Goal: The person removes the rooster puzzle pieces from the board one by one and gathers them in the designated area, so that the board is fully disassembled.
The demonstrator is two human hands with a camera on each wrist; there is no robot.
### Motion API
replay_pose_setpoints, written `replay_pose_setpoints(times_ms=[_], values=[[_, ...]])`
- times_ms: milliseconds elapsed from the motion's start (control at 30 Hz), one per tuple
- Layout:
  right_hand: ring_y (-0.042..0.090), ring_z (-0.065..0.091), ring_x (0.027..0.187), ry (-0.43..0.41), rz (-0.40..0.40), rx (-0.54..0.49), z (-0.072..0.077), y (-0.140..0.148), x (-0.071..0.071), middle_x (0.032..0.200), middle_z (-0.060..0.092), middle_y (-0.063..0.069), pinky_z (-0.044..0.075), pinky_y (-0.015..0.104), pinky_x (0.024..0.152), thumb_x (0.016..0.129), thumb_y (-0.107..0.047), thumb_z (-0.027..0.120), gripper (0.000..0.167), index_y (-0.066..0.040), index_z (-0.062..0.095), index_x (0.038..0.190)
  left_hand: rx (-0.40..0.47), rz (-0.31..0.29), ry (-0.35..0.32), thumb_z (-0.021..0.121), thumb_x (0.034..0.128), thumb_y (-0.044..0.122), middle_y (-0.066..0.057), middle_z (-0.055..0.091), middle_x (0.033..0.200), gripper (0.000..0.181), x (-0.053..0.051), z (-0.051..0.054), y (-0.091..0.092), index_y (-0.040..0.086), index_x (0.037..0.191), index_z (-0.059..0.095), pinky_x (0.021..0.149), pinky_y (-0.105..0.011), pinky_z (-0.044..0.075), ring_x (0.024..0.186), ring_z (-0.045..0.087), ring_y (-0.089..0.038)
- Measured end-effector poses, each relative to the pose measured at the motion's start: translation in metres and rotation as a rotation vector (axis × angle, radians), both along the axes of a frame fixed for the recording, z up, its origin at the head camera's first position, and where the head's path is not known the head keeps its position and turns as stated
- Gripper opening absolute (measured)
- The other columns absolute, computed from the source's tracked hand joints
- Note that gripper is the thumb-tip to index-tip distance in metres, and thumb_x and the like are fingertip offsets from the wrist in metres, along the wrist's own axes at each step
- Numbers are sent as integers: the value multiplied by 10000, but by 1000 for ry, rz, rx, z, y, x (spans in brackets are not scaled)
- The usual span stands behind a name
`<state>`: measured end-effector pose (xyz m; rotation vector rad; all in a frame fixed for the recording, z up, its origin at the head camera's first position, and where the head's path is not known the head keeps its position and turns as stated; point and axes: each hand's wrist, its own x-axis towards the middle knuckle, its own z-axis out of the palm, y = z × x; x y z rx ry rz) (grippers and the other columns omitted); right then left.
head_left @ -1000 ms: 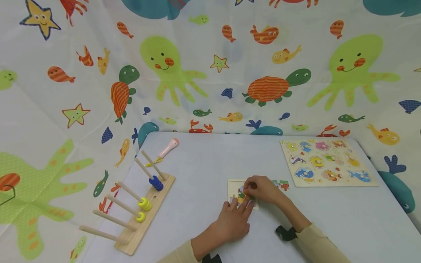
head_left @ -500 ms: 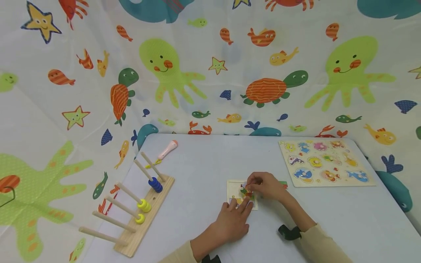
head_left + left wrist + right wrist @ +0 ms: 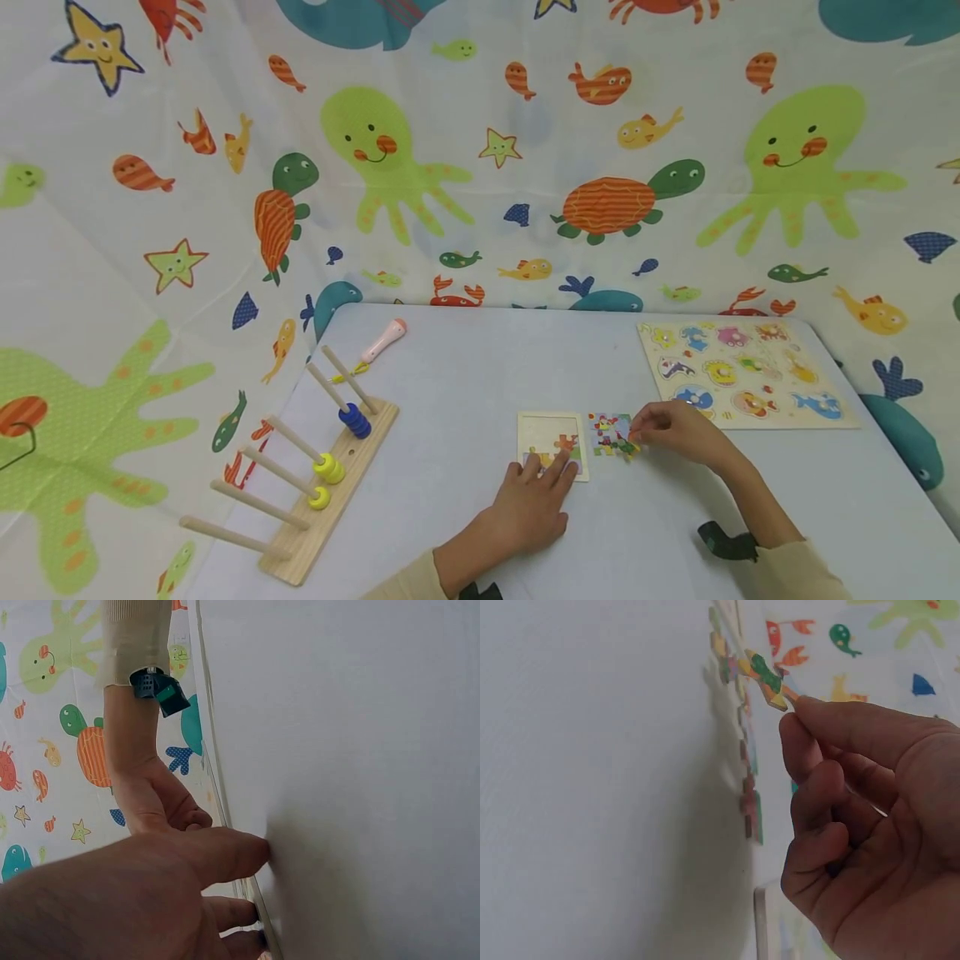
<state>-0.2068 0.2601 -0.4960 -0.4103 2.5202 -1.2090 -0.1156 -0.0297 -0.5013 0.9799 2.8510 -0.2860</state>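
Observation:
A small square wooden jigsaw tray (image 3: 531, 427) lies near the middle of the table, with a few pieces in its lower and right parts. My left hand (image 3: 531, 504) rests its outstretched fingers on the tray's lower edge, hiding part of it. To the tray's right is a cluster of loose jigsaw pieces (image 3: 602, 429). Over that cluster's right side, my right hand (image 3: 686, 435) pinches one jigsaw piece (image 3: 766, 679) between thumb and index finger. In the right wrist view this piece shows green and yellow, raised off the table and tilted.
A wooden peg stand (image 3: 337, 492) with blue and yellow rings stands at the left. Behind it lies a pink pen-like toy (image 3: 384, 339). A knobbed sea-animal puzzle board (image 3: 750, 375) lies at the back right. Patterned cloth (image 3: 480, 208) hangs behind the table.
My right hand has moved right, from over the tray to the loose pieces, carrying a jigsaw piece. More of the tray's bare base shows. My left hand stays in place.

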Motion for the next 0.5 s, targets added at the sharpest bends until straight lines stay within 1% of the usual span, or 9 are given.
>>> replay_pose_setpoints(times_ms=[67,200,333,500], values=[[202,594,757,6,10,6,-3,2,1,817,673,4,480,282,681,905,-219,730,115,-111,715,942,6,1,-2,488,980,536,75,284,1593,659,0,0,-1,247,1552,335,830,-361,355,1180,377,-187],[176,581,746,16,-10,46,-8,1,2,797,658,-24,465,272,670,895,-231,744,106,-135,718,931,17,1,-1,489,980,529,75,288,1592,654,0,-1,-1,245,1550,340,835,-361,355,1185,377,-186],[173,568,737,51,-32,98,-11,-2,3,768,636,-40,450,275,656,887,-223,752,84,-155,711,913,18,-1,0,487,982,530,74,283,1594,655,0,0,-1,243,1551,336,840,-363,358,1183,377,-187],[161,546,725,100,-42,149,-12,-7,5,758,623,-58,453,265,635,891,-173,742,59,-131,712,919,11,-1,1,493,977,540,71,280,1595,667,0,0,-1,240,1551,334,844,-371,366,1175,379,-193]])
